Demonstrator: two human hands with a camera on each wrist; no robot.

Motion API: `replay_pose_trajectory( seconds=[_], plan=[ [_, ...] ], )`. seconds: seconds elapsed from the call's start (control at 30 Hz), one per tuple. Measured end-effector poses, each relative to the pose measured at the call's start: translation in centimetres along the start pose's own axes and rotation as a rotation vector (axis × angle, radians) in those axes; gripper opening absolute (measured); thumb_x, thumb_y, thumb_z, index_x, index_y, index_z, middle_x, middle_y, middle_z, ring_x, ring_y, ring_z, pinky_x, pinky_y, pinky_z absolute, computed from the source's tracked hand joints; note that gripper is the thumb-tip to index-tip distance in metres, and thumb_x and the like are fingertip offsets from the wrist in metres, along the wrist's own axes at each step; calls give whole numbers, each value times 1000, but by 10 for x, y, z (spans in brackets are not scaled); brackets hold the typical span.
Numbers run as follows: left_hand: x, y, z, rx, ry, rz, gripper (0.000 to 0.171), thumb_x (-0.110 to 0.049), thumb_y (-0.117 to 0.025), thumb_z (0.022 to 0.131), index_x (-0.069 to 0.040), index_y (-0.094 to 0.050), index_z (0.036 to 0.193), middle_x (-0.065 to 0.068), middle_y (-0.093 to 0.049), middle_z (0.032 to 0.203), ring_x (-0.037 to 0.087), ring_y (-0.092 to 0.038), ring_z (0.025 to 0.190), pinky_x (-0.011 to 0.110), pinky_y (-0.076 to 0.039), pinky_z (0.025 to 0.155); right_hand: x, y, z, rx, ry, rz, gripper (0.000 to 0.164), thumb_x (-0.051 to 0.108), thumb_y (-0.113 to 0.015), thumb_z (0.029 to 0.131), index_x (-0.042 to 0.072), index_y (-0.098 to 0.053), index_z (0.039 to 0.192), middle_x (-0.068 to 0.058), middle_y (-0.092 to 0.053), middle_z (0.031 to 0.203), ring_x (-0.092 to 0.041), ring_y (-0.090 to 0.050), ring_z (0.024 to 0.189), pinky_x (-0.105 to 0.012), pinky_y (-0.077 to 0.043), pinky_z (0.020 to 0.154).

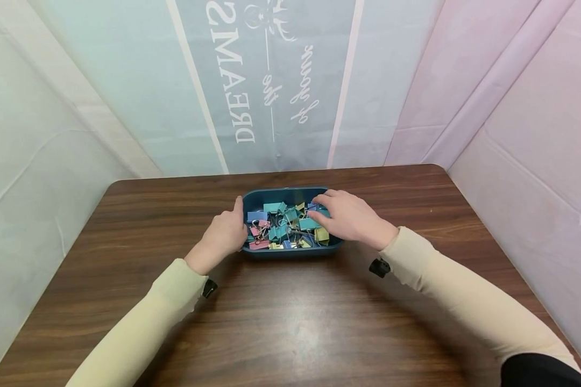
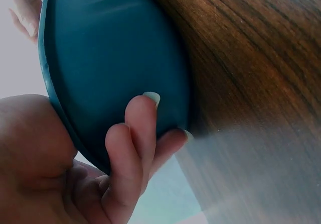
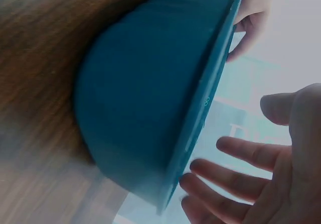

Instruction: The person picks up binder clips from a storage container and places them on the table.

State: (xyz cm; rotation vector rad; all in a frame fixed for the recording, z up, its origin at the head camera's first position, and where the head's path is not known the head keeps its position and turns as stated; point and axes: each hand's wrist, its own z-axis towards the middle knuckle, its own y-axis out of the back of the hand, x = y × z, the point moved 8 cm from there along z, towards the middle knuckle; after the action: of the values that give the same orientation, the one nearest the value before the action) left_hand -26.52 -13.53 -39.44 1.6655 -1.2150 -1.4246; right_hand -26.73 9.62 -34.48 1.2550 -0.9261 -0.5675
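A dark teal plastic bin (image 1: 290,251) stands on the table, holding many binder clips (image 1: 290,228) in teal, pink, blue and yellow. At its left end my left hand (image 1: 225,231) grips the rim. In the left wrist view, the thumb side of the left hand (image 2: 45,148) lies over the rim while several fingers (image 2: 143,128) bend against the outer wall. Over the bin's right end hovers my right hand (image 1: 351,217), with its fingers spread apart above the clips. The right wrist view shows the right hand (image 3: 261,179) beside the rim, nothing visible in its fingers.
The bin sits toward the far side of a brown wood-grain table (image 1: 290,317). Behind the table hangs a pale blue printed cloth (image 1: 276,80). White fabric walls (image 1: 537,134) close in both sides. Each wrist carries a small black device (image 1: 380,267).
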Motion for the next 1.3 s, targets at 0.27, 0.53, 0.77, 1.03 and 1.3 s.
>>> replay_pose_trajectory(
  seconds=[0.27,0.53,0.77,1.03,1.3],
  plan=[
    [-3,3,0,-52,-18,108,69,-14,-46,100,0,-12,158,8,-53,58,21,-48,43,28,-38,42,16,0,25,83,76,34,40,41,-53,102,11,-68,125,-7,-67,121,-22,-64,105,-44,-51,89],
    [-5,2,1,-68,-20,150,68,-16,-46,100,0,-13,158,8,-53,58,21,-48,45,29,-38,41,32,0,55,219,181,32,35,34,-59,101,12,-69,126,-3,-66,120,-18,-62,104,-40,-50,91],
    [-3,0,0,-64,-15,162,68,-18,-45,101,-1,-12,159,8,-52,58,22,-49,45,30,-38,42,46,-17,78,316,222,-27,32,30,-61,100,13,-69,125,-2,-66,122,-18,-61,111,-38,-48,97],
    [-2,2,-3,-76,-33,168,69,-18,-48,101,2,-14,157,8,-51,57,22,-48,43,30,-38,40,70,-44,101,339,284,-53,34,26,-64,98,12,-67,129,-5,-65,125,-18,-60,115,-35,-47,99],
    [-1,4,-5,-97,-44,174,69,-18,-47,100,3,-15,157,9,-51,57,23,-49,44,32,-37,40,81,-63,119,365,267,-47,34,23,-65,98,11,-66,129,-3,-67,119,-13,-63,106,-32,-49,96]
  ],
)
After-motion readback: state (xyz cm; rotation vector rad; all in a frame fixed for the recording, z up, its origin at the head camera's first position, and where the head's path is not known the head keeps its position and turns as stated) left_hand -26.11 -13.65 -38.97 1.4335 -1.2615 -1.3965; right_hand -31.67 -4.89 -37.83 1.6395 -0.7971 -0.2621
